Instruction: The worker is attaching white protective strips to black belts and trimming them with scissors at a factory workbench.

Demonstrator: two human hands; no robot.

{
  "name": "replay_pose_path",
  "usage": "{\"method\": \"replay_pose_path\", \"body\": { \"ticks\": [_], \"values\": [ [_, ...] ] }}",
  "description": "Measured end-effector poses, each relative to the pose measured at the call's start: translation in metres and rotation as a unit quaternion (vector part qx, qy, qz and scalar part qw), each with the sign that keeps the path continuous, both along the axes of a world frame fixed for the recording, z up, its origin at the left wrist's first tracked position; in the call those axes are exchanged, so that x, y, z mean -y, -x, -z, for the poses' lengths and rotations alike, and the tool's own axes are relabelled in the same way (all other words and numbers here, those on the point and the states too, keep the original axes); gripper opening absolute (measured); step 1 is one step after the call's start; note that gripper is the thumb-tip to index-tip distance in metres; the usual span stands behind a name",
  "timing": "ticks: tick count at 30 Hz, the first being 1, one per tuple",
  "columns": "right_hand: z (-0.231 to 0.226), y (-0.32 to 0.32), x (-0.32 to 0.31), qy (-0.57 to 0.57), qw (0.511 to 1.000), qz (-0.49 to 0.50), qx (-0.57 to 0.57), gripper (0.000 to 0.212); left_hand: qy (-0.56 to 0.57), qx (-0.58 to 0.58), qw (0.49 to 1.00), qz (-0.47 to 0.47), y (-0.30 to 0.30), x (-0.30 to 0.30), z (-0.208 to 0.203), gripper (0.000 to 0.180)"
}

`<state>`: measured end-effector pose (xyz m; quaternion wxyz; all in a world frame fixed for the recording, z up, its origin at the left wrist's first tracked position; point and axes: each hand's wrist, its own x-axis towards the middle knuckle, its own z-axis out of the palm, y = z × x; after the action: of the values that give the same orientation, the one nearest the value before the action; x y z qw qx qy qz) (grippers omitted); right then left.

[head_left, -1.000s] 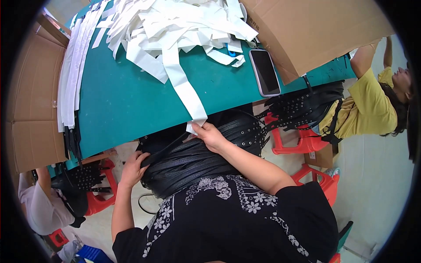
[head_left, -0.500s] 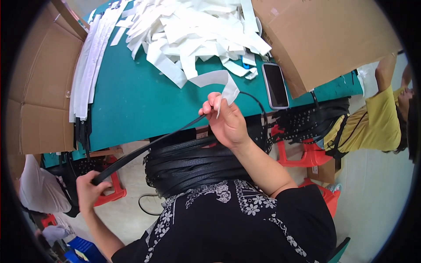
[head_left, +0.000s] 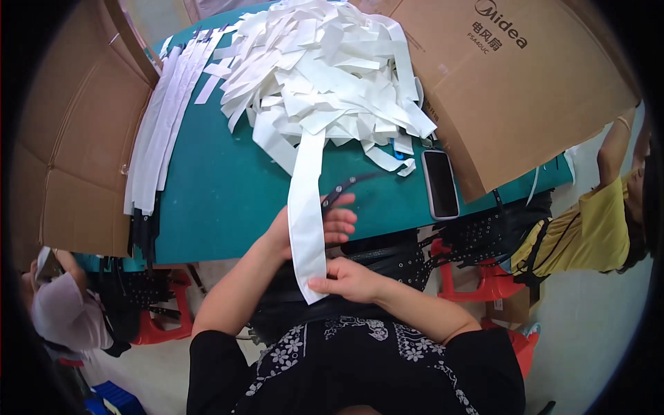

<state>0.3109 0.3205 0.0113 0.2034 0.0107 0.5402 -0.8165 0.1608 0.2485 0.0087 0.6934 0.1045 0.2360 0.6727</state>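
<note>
A long white sleeve-like strip [head_left: 306,214] hangs in front of me, its far end reaching the heap of white strips [head_left: 325,69] on the green table. My right hand [head_left: 349,280] pinches the near end of this strip between thumb and fingers. Behind the strip, my left hand [head_left: 337,223] has its fingers bent around a black belt [head_left: 337,193] with metal eyelets; its thumb and palm are partly covered by the strip. The belt's far part sticks out over the table and is smeared by motion.
White-sleeved belts [head_left: 166,124] lie at the left beside a cardboard box [head_left: 90,152]. A phone [head_left: 440,185] rests near another box [head_left: 512,104] at the right. Black belts [head_left: 373,266] hang before my lap. Co-workers sit on both sides, one in yellow [head_left: 574,235].
My left hand has come from the lower left to the table edge. My right hand has moved down toward me and now holds the white strip stretched out from the heap. The view has shifted.
</note>
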Motion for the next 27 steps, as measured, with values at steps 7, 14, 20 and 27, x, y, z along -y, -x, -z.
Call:
{"method": "replay_pose_path", "body": {
  "ticks": [7, 14, 20, 27],
  "values": [
    [0.008, -0.016, -0.013, -0.246, 0.962, -0.068, -0.1, 0.032, 0.076, -0.05, 0.995, -0.029, 0.029, -0.06, 0.02, 0.032],
    [-0.04, -0.001, -0.079, -0.169, 0.977, 0.127, 0.016, 0.023, 0.247, -0.232, 0.94, 0.036, -0.005, 0.0, 0.043, 0.013],
    [-0.009, 0.023, -0.052, -0.073, 0.981, 0.171, 0.057, 0.035, 0.226, -0.245, 0.925, -0.181, -0.051, 0.063, -0.001, 0.022],
    [0.013, 0.038, -0.026, -0.029, 0.991, 0.125, -0.033, 0.043, 0.241, -0.154, 0.946, -0.155, -0.04, 0.079, -0.003, 0.017]
  ]
}}
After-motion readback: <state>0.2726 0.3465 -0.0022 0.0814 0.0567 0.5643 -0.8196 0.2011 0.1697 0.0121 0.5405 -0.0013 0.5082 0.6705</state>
